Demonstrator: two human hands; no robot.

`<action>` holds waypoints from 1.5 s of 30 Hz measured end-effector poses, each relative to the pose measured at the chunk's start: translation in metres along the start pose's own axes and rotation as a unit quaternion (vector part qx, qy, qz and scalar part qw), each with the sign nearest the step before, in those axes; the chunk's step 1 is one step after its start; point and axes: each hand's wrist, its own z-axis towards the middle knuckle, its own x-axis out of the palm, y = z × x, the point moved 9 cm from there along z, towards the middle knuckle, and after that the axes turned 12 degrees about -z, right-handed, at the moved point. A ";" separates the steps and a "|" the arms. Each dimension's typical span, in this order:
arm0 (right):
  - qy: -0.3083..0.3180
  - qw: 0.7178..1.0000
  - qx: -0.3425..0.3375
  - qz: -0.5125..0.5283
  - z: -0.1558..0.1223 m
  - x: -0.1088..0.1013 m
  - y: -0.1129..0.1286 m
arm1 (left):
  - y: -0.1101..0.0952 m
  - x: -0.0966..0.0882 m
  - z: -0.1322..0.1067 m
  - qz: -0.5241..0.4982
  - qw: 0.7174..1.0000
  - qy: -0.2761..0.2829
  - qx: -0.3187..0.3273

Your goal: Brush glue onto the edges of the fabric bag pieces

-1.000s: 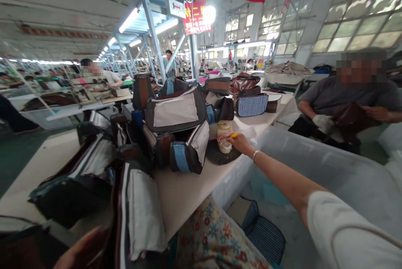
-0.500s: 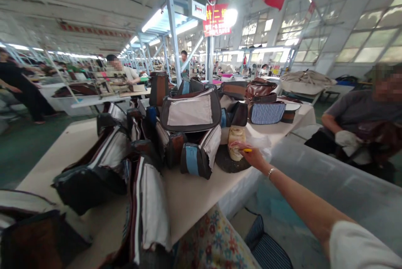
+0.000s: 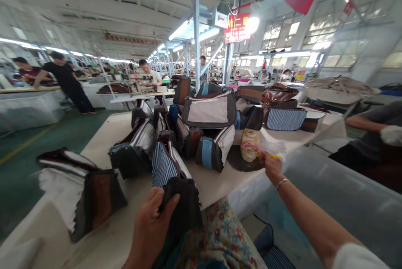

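Note:
My left hand is closed on the dark end of an unfinished bag, thumb on top. Blue-and-white striped lining shows inside this bag, and a zipper runs along its opening. My right hand is closed around a brush with a yellow handle. It is at the side of a crusted, yellowish glue container, and the brush's head cannot be made out. Under the container lies a round dark base. Clear plastic film is beside the container.
Several unfinished bags crowd the table, including a brown-panelled one at left and a pale-topped one. A large grey bin stands at right, with a seated person beyond. Flowered cloth covers my lap.
My left hand has come into view, gripping the striped-lined bag. My right hand stays at the glue container, with more of the yellow handle showing. The camera view has swung left.

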 end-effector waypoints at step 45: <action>0.007 0.841 -0.514 0.165 -0.113 -0.100 0.311 | -0.036 0.017 0.023 -0.153 0.984 0.044 -0.081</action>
